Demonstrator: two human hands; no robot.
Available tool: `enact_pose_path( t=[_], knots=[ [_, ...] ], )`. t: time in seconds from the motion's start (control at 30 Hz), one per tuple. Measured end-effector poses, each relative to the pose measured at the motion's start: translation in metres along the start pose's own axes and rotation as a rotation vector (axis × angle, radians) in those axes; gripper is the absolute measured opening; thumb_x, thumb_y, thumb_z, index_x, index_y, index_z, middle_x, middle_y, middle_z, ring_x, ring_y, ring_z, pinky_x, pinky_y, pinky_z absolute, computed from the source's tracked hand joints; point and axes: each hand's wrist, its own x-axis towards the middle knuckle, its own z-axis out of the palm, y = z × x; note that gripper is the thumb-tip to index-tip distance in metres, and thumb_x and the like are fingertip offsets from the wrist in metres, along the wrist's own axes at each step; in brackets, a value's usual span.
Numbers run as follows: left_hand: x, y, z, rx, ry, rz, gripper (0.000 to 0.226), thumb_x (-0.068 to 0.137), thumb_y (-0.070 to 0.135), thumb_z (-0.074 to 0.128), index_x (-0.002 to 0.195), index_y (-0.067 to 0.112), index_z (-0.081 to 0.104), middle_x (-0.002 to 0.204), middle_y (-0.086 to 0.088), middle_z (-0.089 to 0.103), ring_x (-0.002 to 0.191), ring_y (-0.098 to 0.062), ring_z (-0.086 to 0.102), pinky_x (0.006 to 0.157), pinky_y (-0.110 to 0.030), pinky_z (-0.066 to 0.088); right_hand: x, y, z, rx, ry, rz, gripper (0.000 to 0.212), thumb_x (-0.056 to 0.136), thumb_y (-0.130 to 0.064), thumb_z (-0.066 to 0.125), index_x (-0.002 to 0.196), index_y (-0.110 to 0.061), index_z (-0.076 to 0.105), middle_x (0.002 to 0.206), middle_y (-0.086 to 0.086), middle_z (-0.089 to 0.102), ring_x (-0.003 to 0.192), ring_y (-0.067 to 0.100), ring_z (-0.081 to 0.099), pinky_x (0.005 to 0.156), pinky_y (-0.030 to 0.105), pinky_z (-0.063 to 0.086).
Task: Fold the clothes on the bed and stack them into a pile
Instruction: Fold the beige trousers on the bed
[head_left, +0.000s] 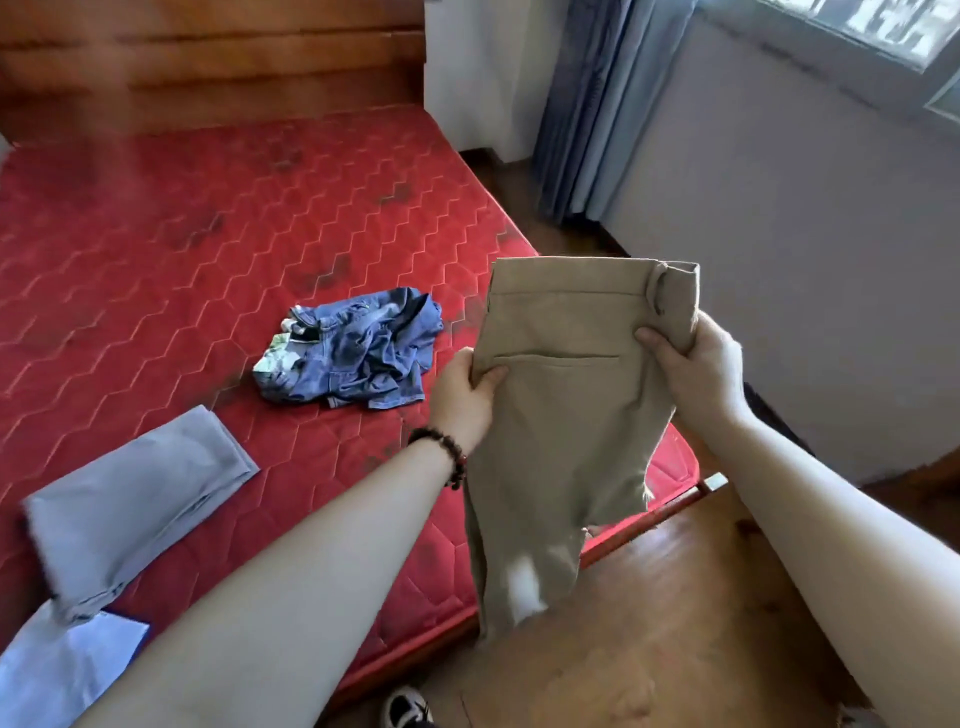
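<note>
I hold a pair of beige trousers (566, 405) up in the air over the bed's right corner, waistband on top, back pocket facing me, legs hanging down. My left hand (465, 397) grips the left side near the pocket. My right hand (696, 371) grips the right side below the belt loop. A crumpled blue denim garment (358, 353) lies on the red mattress (208, 249). A folded grey garment (135, 499) lies at the near left of the bed.
A pale blue-white sheet or cloth (57, 670) sits at the bed's near left corner. A wooden headboard (208, 62) stands behind. Wooden floor (675, 623), blue curtain (597, 104) and a wall lie to the right. A shoe (405, 709) shows below.
</note>
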Motion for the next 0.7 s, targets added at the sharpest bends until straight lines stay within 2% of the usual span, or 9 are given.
enact_pose_path(
  t=[0.07, 0.17, 0.3, 0.43, 0.47, 0.53, 0.6, 0.63, 0.7],
  knots=[
    [0.021, -0.011, 0.017, 0.078, 0.086, 0.002, 0.017, 0.095, 0.021, 0.058, 0.081, 0.018, 0.050, 0.071, 0.007, 0.055, 0.068, -0.019, 0.052, 0.058, -0.027, 0.032, 0.022, 0.021, 0.015, 0.001, 0.001, 0.045, 0.015, 0.080, -0.036, 0.071, 0.077, -0.029, 0.059, 0.074, -0.021, 0.064, 0.067, -0.008, 0.055, 0.059, 0.008, 0.039],
    [0.056, -0.026, 0.042, 0.203, 0.202, 0.026, 0.019, 0.099, 0.027, 0.051, 0.093, 0.009, 0.052, 0.068, 0.007, 0.051, 0.060, -0.017, 0.045, 0.048, -0.023, 0.026, 0.063, 0.048, 0.038, 0.003, -0.006, 0.071, 0.023, 0.079, -0.039, 0.071, 0.076, -0.021, 0.056, 0.073, -0.013, 0.063, 0.063, -0.006, 0.053, 0.056, 0.007, 0.037],
    [0.120, -0.054, 0.070, 0.308, 0.260, 0.042, 0.024, 0.100, 0.030, 0.047, 0.097, 0.006, 0.046, 0.059, 0.004, 0.045, 0.055, -0.025, 0.044, 0.051, -0.034, 0.026, 0.134, 0.088, 0.081, -0.006, -0.040, 0.061, 0.028, 0.080, -0.039, 0.072, 0.076, -0.017, 0.055, 0.070, -0.013, 0.061, 0.062, -0.008, 0.053, 0.056, 0.007, 0.037],
    [0.204, -0.100, 0.093, 0.367, 0.303, 0.021, 0.025, 0.100, 0.029, 0.048, 0.101, 0.004, 0.047, 0.057, 0.003, 0.042, 0.051, -0.024, 0.042, 0.045, -0.032, 0.023, 0.215, 0.142, 0.147, -0.005, -0.122, 0.040, 0.029, 0.079, -0.041, 0.073, 0.074, -0.018, 0.056, 0.070, -0.013, 0.061, 0.064, -0.005, 0.054, 0.057, 0.009, 0.039],
    [0.226, -0.114, 0.098, 0.372, 0.305, -0.004, 0.025, 0.100, 0.029, 0.049, 0.104, 0.004, 0.048, 0.059, 0.004, 0.044, 0.052, -0.023, 0.045, 0.044, -0.027, 0.023, 0.235, 0.159, 0.166, -0.017, -0.142, 0.038, 0.030, 0.079, -0.042, 0.073, 0.076, -0.017, 0.056, 0.071, -0.012, 0.061, 0.067, -0.002, 0.056, 0.057, 0.010, 0.039],
    [0.262, -0.149, 0.106, 0.394, 0.271, -0.095, 0.031, 0.099, 0.031, 0.051, 0.120, 0.007, 0.047, 0.082, -0.004, 0.061, 0.073, -0.027, 0.060, 0.051, -0.025, 0.034, 0.268, 0.197, 0.204, -0.089, -0.237, 0.088, 0.033, 0.082, -0.045, 0.071, 0.090, -0.016, 0.057, 0.082, -0.010, 0.063, 0.079, 0.008, 0.060, 0.061, 0.016, 0.040],
    [0.286, -0.192, 0.113, 0.459, 0.184, -0.252, 0.049, 0.098, 0.034, 0.052, 0.139, 0.010, 0.038, 0.127, -0.014, 0.057, 0.111, -0.032, 0.058, 0.080, -0.035, 0.047, 0.286, 0.241, 0.236, -0.214, -0.400, 0.209, 0.051, 0.085, -0.049, 0.067, 0.121, -0.015, 0.053, 0.108, 0.003, 0.064, 0.100, 0.023, 0.061, 0.073, 0.028, 0.043],
    [0.292, -0.215, 0.116, 0.514, 0.128, -0.331, 0.056, 0.098, 0.035, 0.052, 0.144, 0.009, 0.033, 0.139, -0.016, 0.049, 0.121, -0.032, 0.053, 0.092, -0.039, 0.046, 0.288, 0.264, 0.248, -0.274, -0.482, 0.255, 0.062, 0.086, -0.050, 0.065, 0.134, -0.015, 0.046, 0.122, 0.008, 0.061, 0.108, 0.027, 0.059, 0.075, 0.028, 0.042],
    [0.294, -0.257, 0.124, 0.642, 0.010, -0.438, 0.057, 0.098, 0.036, 0.051, 0.144, 0.007, 0.033, 0.142, -0.019, 0.046, 0.127, -0.033, 0.047, 0.101, -0.040, 0.040, 0.281, 0.310, 0.267, -0.340, -0.594, 0.302, 0.069, 0.088, -0.049, 0.064, 0.143, -0.016, 0.038, 0.136, 0.012, 0.052, 0.107, 0.030, 0.059, 0.075, 0.027, 0.042]
  ],
)
